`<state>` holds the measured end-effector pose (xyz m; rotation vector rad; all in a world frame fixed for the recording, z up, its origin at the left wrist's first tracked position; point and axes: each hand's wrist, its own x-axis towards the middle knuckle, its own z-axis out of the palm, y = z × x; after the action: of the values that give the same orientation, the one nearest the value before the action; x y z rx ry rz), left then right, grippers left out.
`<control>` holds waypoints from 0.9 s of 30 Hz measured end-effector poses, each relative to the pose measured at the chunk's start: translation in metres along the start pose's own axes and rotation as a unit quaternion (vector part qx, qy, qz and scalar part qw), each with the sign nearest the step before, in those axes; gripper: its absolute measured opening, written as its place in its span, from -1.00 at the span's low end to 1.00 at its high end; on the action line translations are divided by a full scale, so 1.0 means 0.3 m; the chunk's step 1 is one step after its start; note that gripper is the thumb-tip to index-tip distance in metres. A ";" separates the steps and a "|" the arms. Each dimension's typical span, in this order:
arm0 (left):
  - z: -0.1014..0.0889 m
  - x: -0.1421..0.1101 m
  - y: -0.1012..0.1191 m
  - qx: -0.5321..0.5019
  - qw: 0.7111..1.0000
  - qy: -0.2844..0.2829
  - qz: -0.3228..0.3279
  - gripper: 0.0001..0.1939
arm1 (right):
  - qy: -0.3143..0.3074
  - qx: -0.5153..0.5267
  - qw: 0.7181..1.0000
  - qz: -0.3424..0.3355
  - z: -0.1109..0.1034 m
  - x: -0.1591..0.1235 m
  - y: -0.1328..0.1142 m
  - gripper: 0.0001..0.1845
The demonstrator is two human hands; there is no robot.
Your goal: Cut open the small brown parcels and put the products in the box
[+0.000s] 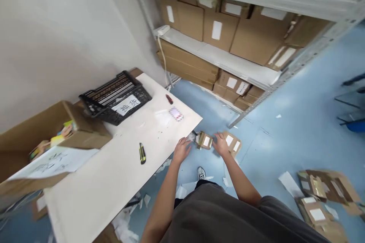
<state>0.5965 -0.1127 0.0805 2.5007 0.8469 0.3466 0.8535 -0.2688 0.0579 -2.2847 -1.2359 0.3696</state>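
A small cardboard box (205, 141) with a white label shows between my two hands, low over the floor or on it; I cannot tell which. My left hand (181, 150) is by the table's corner, left of the box, with its fingers apart and nothing in them. Just right of the box, my right hand (220, 145) has its fingers spread and holds nothing; whether a fingertip touches the box is unclear. Beyond the right hand lies a flat piece of cardboard (236, 142) with two white labels. Something clear and crumpled (191, 136) sits left of the box.
The white table (119, 182) bears a yellow-black utility knife (142, 153), a red one (169, 99), a black crate (116, 98) and an open carton (88, 133). Shelving (205, 47) with boxes stands ahead. Flattened cardboard (318, 214) and paper scraps litter the floor.
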 end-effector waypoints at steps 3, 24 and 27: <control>-0.075 -0.149 -0.052 0.021 0.998 0.022 -0.053 -0.60 | -0.025 0.007 0.997 -0.076 0.031 0.045 -0.165 -0.42; -0.610 -1.952 -0.285 0.079 0.831 0.310 -0.455 -0.46 | -0.237 0.051 0.815 -0.527 0.690 -0.845 -1.546 -0.34; -0.609 -2.292 -0.230 0.074 0.769 0.348 -0.531 -0.47 | -0.291 0.044 0.759 -0.581 0.789 -1.070 -1.727 -0.32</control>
<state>-0.0415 -0.4285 0.1437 1.5329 2.4421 0.7995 0.2071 -0.2293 0.1473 -0.9146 -2.5554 0.6197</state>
